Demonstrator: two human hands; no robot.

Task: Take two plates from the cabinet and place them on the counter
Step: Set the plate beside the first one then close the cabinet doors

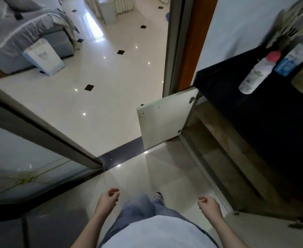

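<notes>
you stand on pale floor tiles (165, 178) with open room ahead. on your right the black counter (254, 133) edge runs beside you. beneath it the cabinet (217, 140) is open, its white door (162, 120) swung out over the floor. its inside is shadowed, so plates can't be made out. a glass sliding door (39, 130) angles in on your left. your left hand (108, 198) and right hand (209, 205) hang loosely curled, holding nothing.

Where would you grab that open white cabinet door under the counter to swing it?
Grip the cabinet door by its free edge, near the top corner, coming from above. The hinges sit on the side toward the counter, and the inner face shows no handle.
</notes>
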